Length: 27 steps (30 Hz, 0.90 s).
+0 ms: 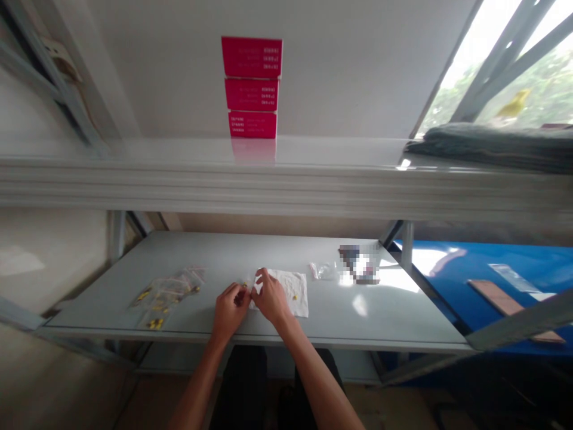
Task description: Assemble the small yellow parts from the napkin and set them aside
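Two hands in play, low over the shelf, fingertips almost meeting! The left hand (231, 304) has its fingers curled inward, the right hand (272, 297) arches with its fingers bent, and whether either one grips anything is too small to make out from here. Just beyond the left fingertips sits one small clear bag (244, 282), a speck of yellow showing at it. Beneath and beside the right hand, one white cloth (299, 285), with one tiny yellow piece (295, 297) on it.

Count the big stuff: three red boxes (251, 94), stacked one on another on the upper shelf (170, 149). The bags over on the left overlap too much for a sure number.

Now the ground they're working on: a pale grey lower shelf (250, 248), smooth, catching bright glare on its right side. Metal posts frame it; a window (478, 65) glows at upper right, and in front of it lies a dark folded cloth (492, 148) on the upper shelf. Off to the right, a blue surface (443, 260) carries a brown board (505, 301).

And the containers! On the left, a cluster of clear bags (172, 286) with reddish strips, small yellow pieces (155, 323) gathered in several spots among them, the nearest group close to the front edge. Right of the white cloth, clear plastic packaging (323, 271) with a reddish edge, contents unclear, and just beyond that a pixelated patch hides whatever lies there.
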Each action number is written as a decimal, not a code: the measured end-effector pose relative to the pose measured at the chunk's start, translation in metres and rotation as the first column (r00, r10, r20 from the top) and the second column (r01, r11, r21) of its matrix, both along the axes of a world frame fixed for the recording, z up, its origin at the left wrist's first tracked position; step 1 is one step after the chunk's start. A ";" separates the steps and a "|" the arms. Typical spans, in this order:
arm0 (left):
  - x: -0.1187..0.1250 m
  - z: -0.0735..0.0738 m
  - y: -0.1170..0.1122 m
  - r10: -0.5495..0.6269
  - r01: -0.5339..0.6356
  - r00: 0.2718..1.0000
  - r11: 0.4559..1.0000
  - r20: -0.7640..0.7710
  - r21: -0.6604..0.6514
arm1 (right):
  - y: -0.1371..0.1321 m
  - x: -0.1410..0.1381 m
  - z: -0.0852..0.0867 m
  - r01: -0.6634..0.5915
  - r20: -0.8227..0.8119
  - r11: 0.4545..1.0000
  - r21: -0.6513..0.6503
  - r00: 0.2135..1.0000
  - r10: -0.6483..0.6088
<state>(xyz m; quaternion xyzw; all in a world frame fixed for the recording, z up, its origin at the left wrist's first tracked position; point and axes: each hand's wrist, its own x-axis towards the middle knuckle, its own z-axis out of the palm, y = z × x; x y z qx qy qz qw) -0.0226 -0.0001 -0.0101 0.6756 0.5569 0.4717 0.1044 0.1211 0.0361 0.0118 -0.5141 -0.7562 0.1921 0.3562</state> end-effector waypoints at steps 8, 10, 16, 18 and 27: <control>-0.014 -0.015 0.025 0.008 0.040 0.911 0.993 0.413 -0.107 | 0.022 0.010 0.011 -0.281 -0.482 0.958 -0.058 0.848 0.220; -0.017 -0.024 0.034 -0.027 0.097 0.924 0.982 0.383 -0.164 | 0.028 0.018 0.009 -0.302 -0.562 0.949 -0.086 0.802 0.204; -0.020 -0.038 0.044 0.085 -0.069 0.982 0.993 0.170 -0.095 | 0.030 0.025 -0.005 -0.275 -0.556 0.951 -0.140 0.817 0.154; -0.020 -0.038 0.044 0.111 -0.100 0.984 0.991 0.135 -0.086 | 0.028 0.018 -0.008 -0.272 -0.541 0.948 -0.165 0.829 0.144; -0.022 -0.026 0.042 0.174 -0.118 0.933 0.975 0.314 -0.189 | 0.050 0.008 0.003 -0.260 -0.442 0.948 -0.185 0.883 0.156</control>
